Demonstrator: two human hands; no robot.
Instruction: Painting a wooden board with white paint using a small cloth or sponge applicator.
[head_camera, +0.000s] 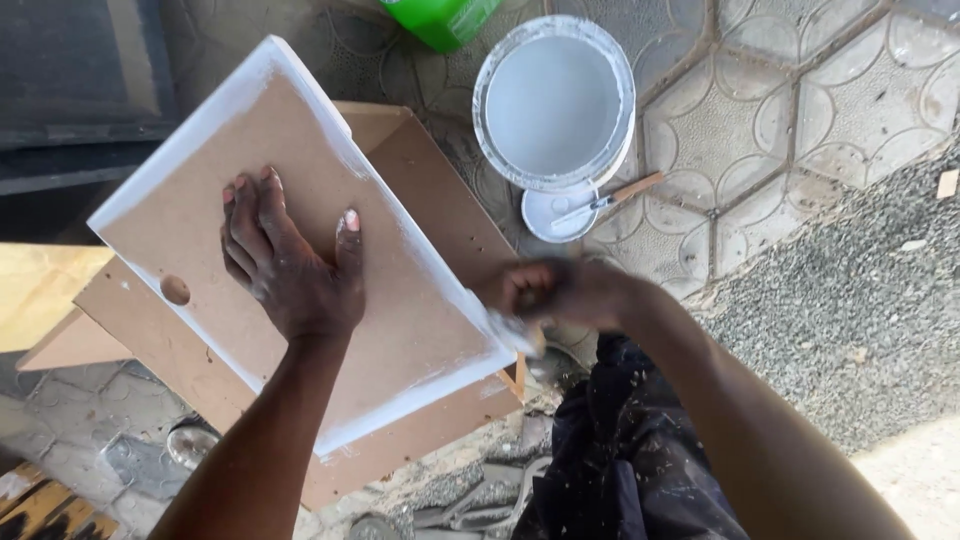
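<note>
fig: your left hand (290, 265) lies flat, fingers spread, on the mdf panel (400, 320), which rests atop a brown board (440, 190). right hand (545, 292), blurred, is closed on a putty knife at the panel's rt edge. edges already coated white; face bare. filler bucket (553, 105) sits nearby.
</note>
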